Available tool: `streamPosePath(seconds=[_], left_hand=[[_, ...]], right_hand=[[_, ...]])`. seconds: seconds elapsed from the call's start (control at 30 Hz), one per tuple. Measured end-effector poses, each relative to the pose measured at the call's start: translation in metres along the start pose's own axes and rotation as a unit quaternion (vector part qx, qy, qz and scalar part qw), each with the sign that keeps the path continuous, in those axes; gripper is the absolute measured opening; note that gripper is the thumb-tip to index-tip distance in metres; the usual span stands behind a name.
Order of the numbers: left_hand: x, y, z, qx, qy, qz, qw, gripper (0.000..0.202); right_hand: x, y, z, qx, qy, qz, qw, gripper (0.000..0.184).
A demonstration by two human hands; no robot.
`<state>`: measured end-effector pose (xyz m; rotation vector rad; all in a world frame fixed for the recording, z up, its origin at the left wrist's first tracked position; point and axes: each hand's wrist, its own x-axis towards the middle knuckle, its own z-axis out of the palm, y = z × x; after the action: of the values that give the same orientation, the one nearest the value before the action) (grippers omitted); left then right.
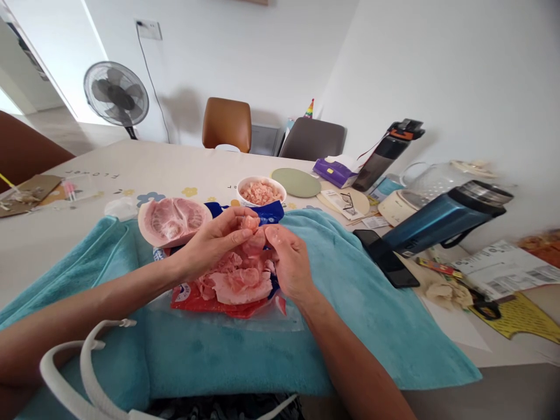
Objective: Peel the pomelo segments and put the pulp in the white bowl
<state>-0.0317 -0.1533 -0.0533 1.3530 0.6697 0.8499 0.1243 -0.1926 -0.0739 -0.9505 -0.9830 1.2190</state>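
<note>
My left hand (223, 236) is closed on a piece of pink pomelo flesh (250, 223), pinched between thumb and fingers. Close by on the right, my right hand (289, 256) has its thumb and fingers pressed together at a pale membrane (258, 240) hanging from that piece. Below both hands, pomelo peel and scraps (242, 286) lie on a red and blue plastic bag (210, 303). A hollowed half of pomelo rind (175, 221) sits to the left. Beyond my hands stands a white bowl (261, 202) filled with loose pink pulp.
A teal towel (350, 326) covers the near table. At right are a phone (387, 259), a leaning blue bottle (446, 219), a dark bottle (385, 154), a kettle (450, 181), scissors (485, 306) and glasses (349, 204). A green round mat (296, 182) lies beyond the bowl.
</note>
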Motion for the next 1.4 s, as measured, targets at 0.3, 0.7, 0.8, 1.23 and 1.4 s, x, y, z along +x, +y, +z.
streamPosePath(seconds=[0.3,0.7,0.8,1.23,1.4], left_hand=[[-0.002,-0.007,0.000,0.273,0.049,0.152,0.949,0.028],[-0.006,-0.008,0.008,0.198,0.039,0.095,0.975,0.026],[-0.005,-0.005,0.009,0.082,-0.005,0.030,0.996,0.026],[-0.003,-0.007,0.012,-0.051,-0.007,-0.050,0.997,0.024],[-0.004,-0.004,0.016,-0.122,0.004,-0.098,0.988,0.022]], right_hand=[[0.004,0.001,-0.004,-0.078,0.050,-0.018,0.996,0.013],[-0.004,0.002,0.009,-0.071,0.084,-0.049,0.993,0.007],[-0.005,0.002,0.009,-0.052,0.069,-0.057,0.995,0.006],[-0.008,0.003,0.010,-0.165,0.041,-0.077,0.983,0.011],[-0.010,0.006,0.009,-0.286,0.011,-0.187,0.940,0.011]])
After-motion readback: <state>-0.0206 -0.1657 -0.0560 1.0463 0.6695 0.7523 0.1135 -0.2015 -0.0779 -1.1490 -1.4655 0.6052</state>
